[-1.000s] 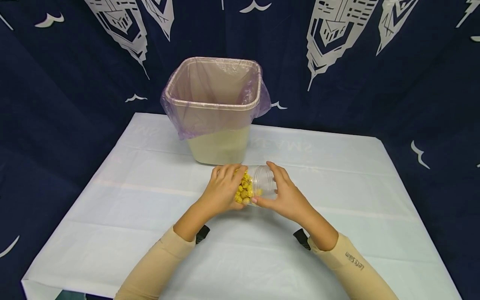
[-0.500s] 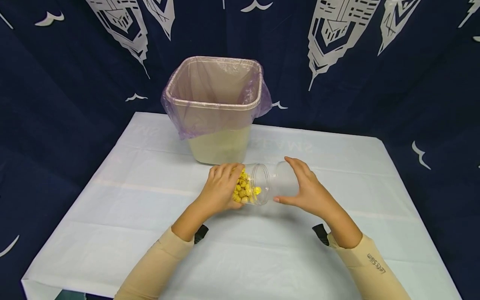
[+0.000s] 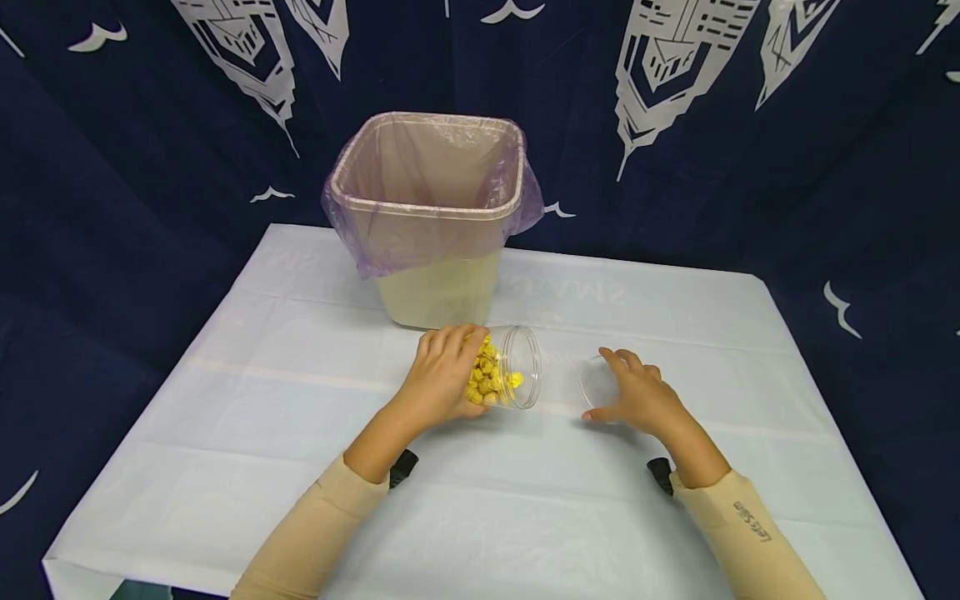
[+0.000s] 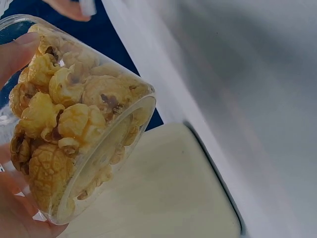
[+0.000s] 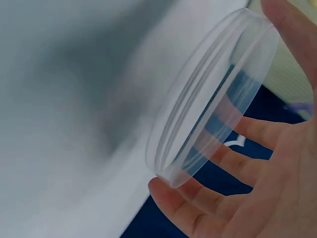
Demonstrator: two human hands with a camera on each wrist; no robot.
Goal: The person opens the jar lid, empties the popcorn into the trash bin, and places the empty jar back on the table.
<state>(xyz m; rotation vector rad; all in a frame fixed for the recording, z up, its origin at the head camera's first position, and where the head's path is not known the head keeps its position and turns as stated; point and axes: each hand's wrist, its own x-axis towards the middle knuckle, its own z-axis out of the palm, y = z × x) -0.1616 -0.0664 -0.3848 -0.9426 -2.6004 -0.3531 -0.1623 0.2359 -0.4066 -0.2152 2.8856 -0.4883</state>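
Note:
My left hand (image 3: 442,375) grips a clear plastic jar (image 3: 521,367) that lies tilted on its side above the table, its uncovered mouth facing right. Yellow popcorn (image 4: 64,104) fills the end nearest the palm, as the left wrist view shows closely. Off to the right, my right hand (image 3: 641,396) holds a clear round lid (image 5: 208,99) by its edge, between thumb and fingers. A gap separates lid and jar. Part of the jar's base is hidden behind the left hand in the head view.
A pale waste bin (image 3: 442,292) lined with a purple bag (image 3: 360,242) stands behind the jar at the back of the table. A white cloth (image 3: 525,517) covers the table. Dark blue curtains (image 3: 862,167) with white prints hang behind.
My right hand has pulled the lid off the jar's mouth, then carried it right and slightly lower. The left hand and jar have stayed nearly in place.

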